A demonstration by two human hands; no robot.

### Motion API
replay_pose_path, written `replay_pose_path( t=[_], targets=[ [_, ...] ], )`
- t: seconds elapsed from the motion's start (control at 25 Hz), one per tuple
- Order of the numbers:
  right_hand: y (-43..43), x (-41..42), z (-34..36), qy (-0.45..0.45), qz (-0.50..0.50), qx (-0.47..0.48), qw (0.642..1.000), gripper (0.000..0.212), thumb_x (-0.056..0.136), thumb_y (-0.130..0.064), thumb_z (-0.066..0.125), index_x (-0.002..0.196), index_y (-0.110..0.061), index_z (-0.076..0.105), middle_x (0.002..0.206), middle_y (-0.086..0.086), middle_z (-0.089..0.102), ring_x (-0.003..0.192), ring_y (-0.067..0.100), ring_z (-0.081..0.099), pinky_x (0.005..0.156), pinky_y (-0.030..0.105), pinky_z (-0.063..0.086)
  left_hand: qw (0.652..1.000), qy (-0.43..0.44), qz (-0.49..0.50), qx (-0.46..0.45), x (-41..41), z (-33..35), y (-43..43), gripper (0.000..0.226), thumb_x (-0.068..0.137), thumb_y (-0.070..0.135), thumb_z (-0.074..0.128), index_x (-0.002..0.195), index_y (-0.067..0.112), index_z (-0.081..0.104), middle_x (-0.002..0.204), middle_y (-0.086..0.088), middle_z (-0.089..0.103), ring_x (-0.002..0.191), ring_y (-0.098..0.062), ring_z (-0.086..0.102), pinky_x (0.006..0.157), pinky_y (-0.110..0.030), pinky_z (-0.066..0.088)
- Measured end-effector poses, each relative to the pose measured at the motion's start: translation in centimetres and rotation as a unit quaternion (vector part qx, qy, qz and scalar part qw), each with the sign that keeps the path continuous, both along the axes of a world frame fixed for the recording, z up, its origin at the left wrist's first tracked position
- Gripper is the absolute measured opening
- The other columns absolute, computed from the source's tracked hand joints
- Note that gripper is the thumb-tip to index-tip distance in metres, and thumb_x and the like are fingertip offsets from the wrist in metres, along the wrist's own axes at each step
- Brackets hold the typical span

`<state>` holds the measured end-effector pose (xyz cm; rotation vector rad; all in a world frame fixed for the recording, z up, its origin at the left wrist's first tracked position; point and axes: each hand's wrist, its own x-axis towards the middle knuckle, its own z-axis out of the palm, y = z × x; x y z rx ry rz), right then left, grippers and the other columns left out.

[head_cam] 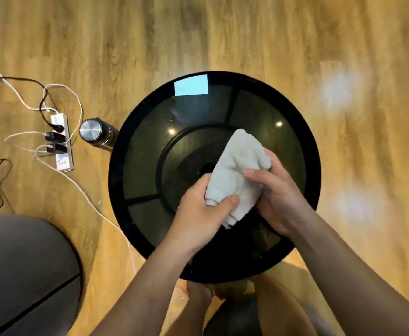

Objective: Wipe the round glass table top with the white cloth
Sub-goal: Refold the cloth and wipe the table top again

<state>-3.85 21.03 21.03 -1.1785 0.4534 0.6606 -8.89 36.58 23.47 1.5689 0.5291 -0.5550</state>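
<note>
A round dark glass table top (145,146) with a black rim fills the middle of the head view. Above its centre I hold a crumpled white cloth (237,166) in both hands. My left hand (198,214) grips the cloth's near end, thumb curled over it. My right hand (278,192) holds the cloth's right side, with fingers curled over the top. The far end of the cloth sticks out past my fingers, over the glass. Whether the cloth touches the glass I cannot tell.
A metal-lidded bottle (94,133) stands on the wooden floor just left of the table. Further left lies a white power strip (61,141) with plugs and trailing cables (82,190). A grey rounded seat (24,267) sits at bottom left. My legs (196,304) are below the table's near edge.
</note>
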Motion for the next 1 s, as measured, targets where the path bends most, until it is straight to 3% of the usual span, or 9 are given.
replay_pose_path(
  t=[0.08,0.2,0.28,0.44,0.6,0.72,0.84,0.92,1.0],
  targets=[
    [-6.4,-0.1,0.7,0.022,-0.026,0.027,0.999,0.065,0.070,-0.025,0.077,0.131,-0.022,0.053,0.122,0.006,0.064,0.112,0.025,0.065,0.081,0.036,0.056,0.996,0.017,-0.058,-0.071,1.7,0.7,-3.4,0.029,0.084,0.009,0.069,0.111,0.017,0.066,0.098,-0.006,0.074,0.087,-0.027,0.071,0.076,-0.036,0.057],
    [-17.6,-2.6,1.0,0.020,-0.056,0.026,0.998,0.059,0.071,-0.022,0.079,0.126,-0.016,0.060,0.110,0.009,0.068,0.100,0.026,0.068,0.072,0.032,0.057,0.965,0.097,-0.190,-0.152,3.6,1.0,-11.2,0.033,0.079,0.008,0.068,0.110,0.018,0.067,0.096,-0.002,0.073,0.085,-0.017,0.070,0.071,-0.027,0.056],
    [-24.0,-5.6,0.0,0.023,-0.105,-0.046,0.993,0.050,0.067,-0.019,0.084,0.114,-0.011,0.068,0.104,0.010,0.074,0.093,0.026,0.071,0.068,0.029,0.057,0.961,0.122,-0.223,-0.109,3.7,-0.4,-17.6,0.029,0.082,0.007,0.071,0.108,0.018,0.066,0.101,-0.001,0.074,0.089,-0.013,0.070,0.076,-0.028,0.057],
    [-32.1,-11.3,-7.2,0.075,-0.198,-0.246,0.946,0.036,0.073,-0.028,0.080,0.106,-0.017,0.070,0.094,-0.002,0.079,0.082,0.013,0.075,0.059,0.018,0.055,0.973,0.164,-0.160,-0.005,2.5,-8.3,-29.2,0.018,0.077,0.022,0.070,0.093,0.017,0.067,0.098,-0.008,0.074,0.090,-0.027,0.071,0.081,-0.045,0.059],
    [-36.1,-14.8,-19.8,0.116,-0.229,-0.314,0.914,0.018,0.084,-0.026,0.078,0.099,-0.022,0.069,0.088,-0.008,0.078,0.073,0.004,0.073,0.055,0.015,0.052,0.959,0.209,-0.184,0.059,0.5,-20.7,-35.9,0.031,0.076,0.019,0.065,0.106,0.021,0.057,0.107,-0.003,0.069,0.097,-0.026,0.065,0.088,-0.042,0.055],
    [-37.2,-14.7,-28.5,0.144,-0.224,-0.306,0.914,0.015,0.087,-0.027,0.075,0.099,-0.021,0.068,0.087,-0.008,0.077,0.074,0.012,0.073,0.055,0.021,0.054,0.949,0.218,-0.188,0.131,-1.3,-27.2,-36.8,0.033,0.082,0.022,0.062,0.113,0.028,0.049,0.119,-0.002,0.064,0.107,-0.027,0.061,0.092,-0.039,0.050],
    [-37.6,-14.6,-35.0,0.163,-0.150,-0.330,0.918,0.028,0.091,-0.026,0.071,0.114,-0.012,0.063,0.102,0.003,0.072,0.079,0.012,0.068,0.054,0.018,0.055,0.955,0.193,-0.189,0.126,-4.5,-28.9,-36.1,0.048,0.089,0.031,0.061,0.133,0.029,0.043,0.138,-0.002,0.054,0.122,-0.024,0.054,0.101,-0.042,0.046],
    [-37.1,-13.6,-37.4,0.140,-0.060,-0.337,0.929,0.038,0.093,-0.029,0.068,0.123,-0.009,0.058,0.118,0.011,0.068,0.092,0.018,0.068,0.073,0.029,0.058,0.964,0.172,-0.169,0.114,-5.2,-30.0,-35.4,0.047,0.091,0.035,0.058,0.135,0.032,0.042,0.141,0.001,0.053,0.124,-0.020,0.053,0.098,-0.037,0.046],
    [-37.3,-12.1,-37.7,0.148,0.013,-0.377,0.914,0.054,0.091,-0.037,0.068,0.134,-0.012,0.048,0.138,0.016,0.056,0.110,0.027,0.063,0.088,0.039,0.051,0.966,0.135,-0.188,0.114,-4.3,-29.2,-35.5,0.042,0.093,0.044,0.054,0.133,0.033,0.046,0.139,0.005,0.054,0.124,-0.016,0.052,0.093,-0.030,0.043]
  ],
)
